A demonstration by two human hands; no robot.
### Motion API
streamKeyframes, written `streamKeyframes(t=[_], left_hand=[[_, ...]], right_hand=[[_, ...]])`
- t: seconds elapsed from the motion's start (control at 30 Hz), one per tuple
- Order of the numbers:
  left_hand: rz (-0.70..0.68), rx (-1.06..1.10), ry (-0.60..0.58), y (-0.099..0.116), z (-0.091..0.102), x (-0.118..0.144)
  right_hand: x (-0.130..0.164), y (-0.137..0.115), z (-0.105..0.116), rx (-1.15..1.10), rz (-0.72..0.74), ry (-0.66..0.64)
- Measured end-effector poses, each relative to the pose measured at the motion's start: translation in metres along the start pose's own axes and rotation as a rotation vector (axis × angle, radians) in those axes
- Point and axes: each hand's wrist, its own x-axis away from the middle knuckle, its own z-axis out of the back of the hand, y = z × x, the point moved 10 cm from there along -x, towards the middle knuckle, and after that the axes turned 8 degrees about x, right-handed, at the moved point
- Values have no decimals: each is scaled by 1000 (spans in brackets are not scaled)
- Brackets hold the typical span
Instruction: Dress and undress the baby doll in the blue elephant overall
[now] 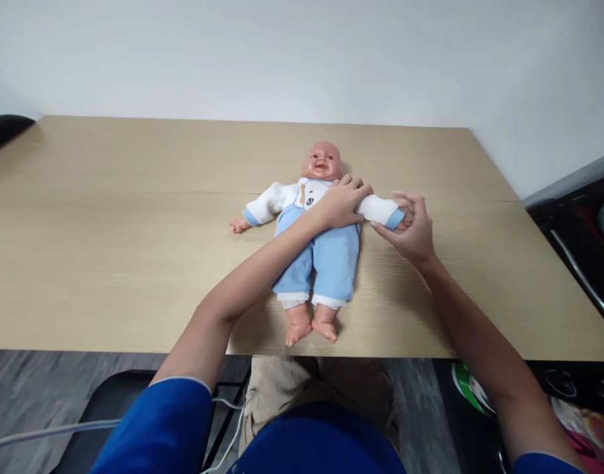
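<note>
A baby doll (337,253) in light blue trousers and a white and blue top lies face up on the wooden table (134,263), its feet towards me. My left hand (342,203) rests across the doll's chest and shoulder, its fingers curled over the upper sleeve and the thumb by the armpit. At the far end of that same arm, my right hand (414,230) closes round the blue cuff and the doll's small hand, which is partly hidden by my fingers. The doll's other arm (267,205) stretches out to the left, untouched.
A pale wall (282,59) stands behind the table. Below the front edge are a black chair (109,401) and white cables (54,431) at left. Dark furniture (578,224) adjoins the right side, and a green and white round item (467,388) sits under the edge.
</note>
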Motion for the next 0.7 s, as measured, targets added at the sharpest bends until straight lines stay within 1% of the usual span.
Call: streamKeyframes(t=[0.17, 0.27, 0.33, 0.4, 0.5, 0.57, 0.6, 0.7], left_hand=[[40, 109, 135, -11, 17, 16], [82, 193, 219, -21, 27, 23], [89, 250, 280, -27, 33, 27], [88, 317, 342, -35, 37, 31], [111, 439, 423, -52, 40, 38], [139, 524, 485, -67, 42, 43], [157, 566, 517, -74, 43, 47], [224, 710, 595, -94, 46, 57]], right_hand=[[0, 16, -19, -197, -34, -60], [7, 25, -39, -228, -85, -178], [15, 21, -55, -185, -56, -282], [22, 10, -68, -134, 18, -357], [30, -7, -82, -97, 94, -393], [33, -14, -94, -132, 78, -422], [34, -16, -100, -178, 48, -436], [30, -17, -118, -353, -96, -412]])
